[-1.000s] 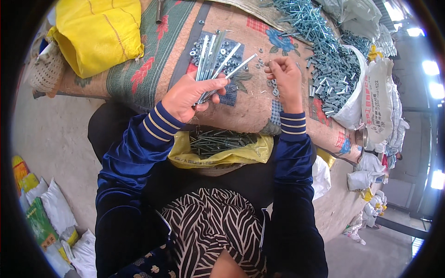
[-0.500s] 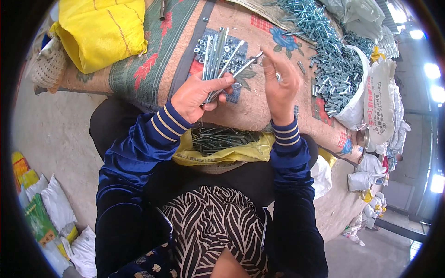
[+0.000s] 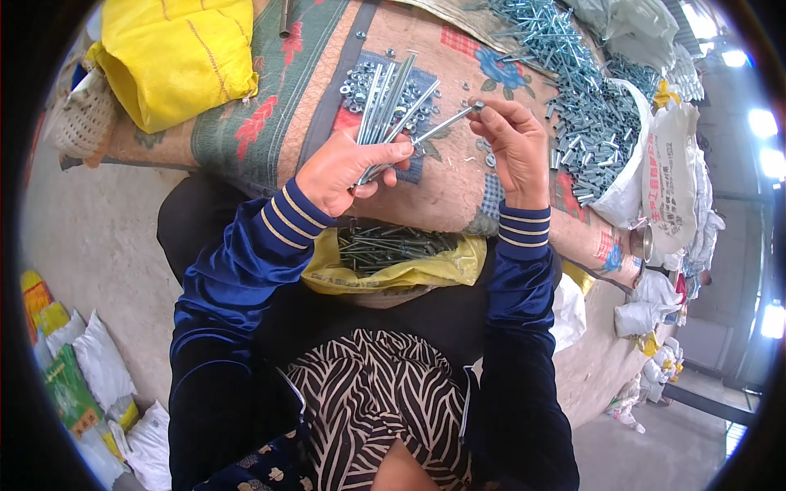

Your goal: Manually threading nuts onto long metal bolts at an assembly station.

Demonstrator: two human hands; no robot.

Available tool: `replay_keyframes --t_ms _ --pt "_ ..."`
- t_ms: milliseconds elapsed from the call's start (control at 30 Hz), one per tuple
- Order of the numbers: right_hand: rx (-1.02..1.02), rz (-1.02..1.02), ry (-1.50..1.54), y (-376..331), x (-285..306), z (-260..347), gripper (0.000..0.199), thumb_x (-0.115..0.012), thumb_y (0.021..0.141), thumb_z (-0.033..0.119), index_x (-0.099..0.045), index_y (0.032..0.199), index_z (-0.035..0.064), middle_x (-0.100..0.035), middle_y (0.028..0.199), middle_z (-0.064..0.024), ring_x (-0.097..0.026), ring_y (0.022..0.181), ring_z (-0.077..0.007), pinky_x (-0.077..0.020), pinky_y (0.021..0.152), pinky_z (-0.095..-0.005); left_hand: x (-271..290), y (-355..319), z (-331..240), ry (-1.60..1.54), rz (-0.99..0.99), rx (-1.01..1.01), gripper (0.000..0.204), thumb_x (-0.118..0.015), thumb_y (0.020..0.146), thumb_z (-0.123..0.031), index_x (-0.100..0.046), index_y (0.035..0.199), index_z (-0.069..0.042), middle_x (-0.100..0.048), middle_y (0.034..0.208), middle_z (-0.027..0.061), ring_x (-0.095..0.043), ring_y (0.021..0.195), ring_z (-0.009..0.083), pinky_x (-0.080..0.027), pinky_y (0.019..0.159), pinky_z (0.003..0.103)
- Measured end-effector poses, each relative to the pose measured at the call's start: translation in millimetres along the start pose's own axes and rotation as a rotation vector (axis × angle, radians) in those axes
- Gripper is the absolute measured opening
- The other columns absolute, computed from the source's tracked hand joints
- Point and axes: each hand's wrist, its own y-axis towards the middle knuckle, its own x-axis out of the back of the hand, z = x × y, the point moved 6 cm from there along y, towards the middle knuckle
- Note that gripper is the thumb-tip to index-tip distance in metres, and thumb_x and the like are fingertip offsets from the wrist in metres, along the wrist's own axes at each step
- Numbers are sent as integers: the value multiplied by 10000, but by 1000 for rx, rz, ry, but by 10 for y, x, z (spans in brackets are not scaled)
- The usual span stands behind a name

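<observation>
My left hand is closed around a bundle of long, thin metal bolts that fan out upward past the thumb. One long bolt leans out to the right, away from the rest. At its far tip sits a small nut, pinched between the thumb and fingers of my right hand. Behind the bundle, loose nuts lie on a blue patch of the patterned cloth. Below my hands, an open yellow bag in my lap holds more long, dark bolts.
Metal sleeves are heaped at the right, partly on a white sack, with long bolts piled behind. A yellow sack stands at the far left. A metal cup sits by the right edge. Filled bags line the left floor.
My right hand has shifted slightly right, and its fingers have closed on the nut at the tip of the slanted bolt. My left hand still grips the bundle, almost unmoved.
</observation>
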Motion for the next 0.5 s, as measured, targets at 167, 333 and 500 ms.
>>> replay_keyframes --t_ms 167,333,500 --pt "31 95 -141 -79 -17 -12 247 -666 820 6 -595 1055 -16 -649 893 -84 -627 763 -145 -520 719 -254 -61 0 10 95 39 -19 231 -679 832 -143 -574 1016 -50 -593 811 42 -536 590 69 -298 395 161" --pt "-168 177 33 -194 -254 -188 241 -707 795 42 -603 1010 12 -631 848 -47 -598 712 -123 -495 668 -237 -66 2 8 61 57 -63 234 -639 876 -188 -586 1052 -41 -614 822 51 -561 589 76 -301 379 161" --pt "-226 193 -51 -339 -462 -310 135 -699 817 85 -655 926 19 -623 777 -28 -575 673 -98 -457 603 -219 -38 -19 -33 115 -131 -104 219 -618 898 -268 -611 974 -63 -632 701 31 -572 512 73 -271 351 173"
